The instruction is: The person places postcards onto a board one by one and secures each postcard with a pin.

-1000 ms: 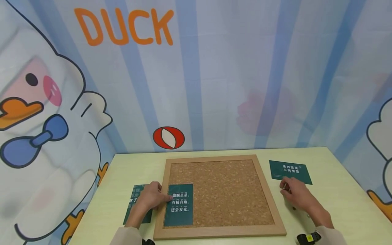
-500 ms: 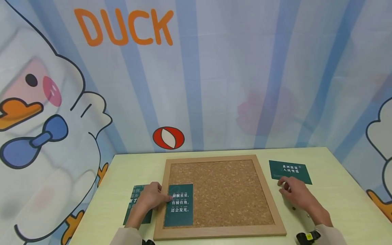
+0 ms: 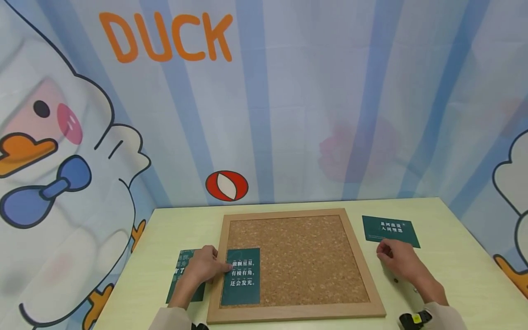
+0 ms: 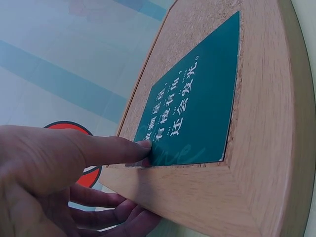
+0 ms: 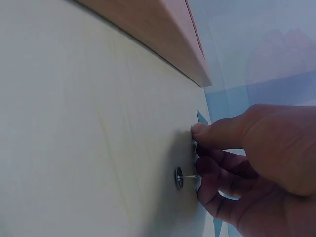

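Observation:
My left hand (image 3: pixel 203 266) lies at the cork board's left side; its thumb presses the left edge of a green card (image 4: pixel 197 113) with white writing. The other fingers bend beside the wooden frame (image 4: pixel 197 192). That card lies upright in the board's lower left corner. Right of the board, my right hand (image 3: pixel 402 262) is low over the table, its thumb and fingertips together. A small dark thing, seemingly a thumbtack (image 5: pixel 197 148), shows between them. Close by, a round-headed thumbtack (image 5: pixel 178 177) has its pin toward the fingers.
A second green card (image 3: pixel 198 293) lies partly beneath my left forearm. Another card (image 3: pixel 381 229) lies behind my right hand. Two small tacks, one dark (image 3: pixel 396 280) and one pale (image 3: pixel 415 290), lie near my right wrist. A printed curtain stands behind the table.
My right fingers spread slightly and moved left, then came back right and closed together. My left hand, the board and the cards have stayed in place.

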`<state>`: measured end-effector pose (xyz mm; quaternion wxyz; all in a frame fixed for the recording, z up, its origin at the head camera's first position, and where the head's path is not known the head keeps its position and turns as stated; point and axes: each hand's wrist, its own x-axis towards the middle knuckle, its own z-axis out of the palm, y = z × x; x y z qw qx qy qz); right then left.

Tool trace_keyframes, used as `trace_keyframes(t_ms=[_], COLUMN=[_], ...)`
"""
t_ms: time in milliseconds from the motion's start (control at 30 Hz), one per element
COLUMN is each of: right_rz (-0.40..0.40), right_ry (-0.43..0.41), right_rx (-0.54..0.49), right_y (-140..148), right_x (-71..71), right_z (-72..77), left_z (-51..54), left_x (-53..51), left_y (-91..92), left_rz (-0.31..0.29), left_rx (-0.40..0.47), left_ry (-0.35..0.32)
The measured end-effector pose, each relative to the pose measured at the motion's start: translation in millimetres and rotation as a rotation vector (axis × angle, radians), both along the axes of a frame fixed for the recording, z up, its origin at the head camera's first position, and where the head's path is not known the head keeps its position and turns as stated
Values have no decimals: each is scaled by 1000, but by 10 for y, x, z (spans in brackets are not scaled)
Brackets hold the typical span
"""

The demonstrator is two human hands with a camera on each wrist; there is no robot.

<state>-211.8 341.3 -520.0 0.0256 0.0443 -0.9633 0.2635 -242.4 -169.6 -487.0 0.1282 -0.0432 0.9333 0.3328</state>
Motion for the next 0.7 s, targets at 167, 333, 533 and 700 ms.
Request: trace_keyframes(t_ms=[167,333,533,700], right_rz=[-1,0,27,44], right_ry=[6,-6,10,49], right_rx=[-8,-8,-13,-21], right_y=[11,11,-9,-66], right_x=[6,-1,-9,-44], right_z=[-6,-6,0,50], left_z=[-2,0,3,0], left_x=[1,-4,-4,-5], left_y=[1,7,13,10], left_rz=[2,9,20,18], left_rx=[4,2,3,7], left_ry=[-1,-10,-20,-16])
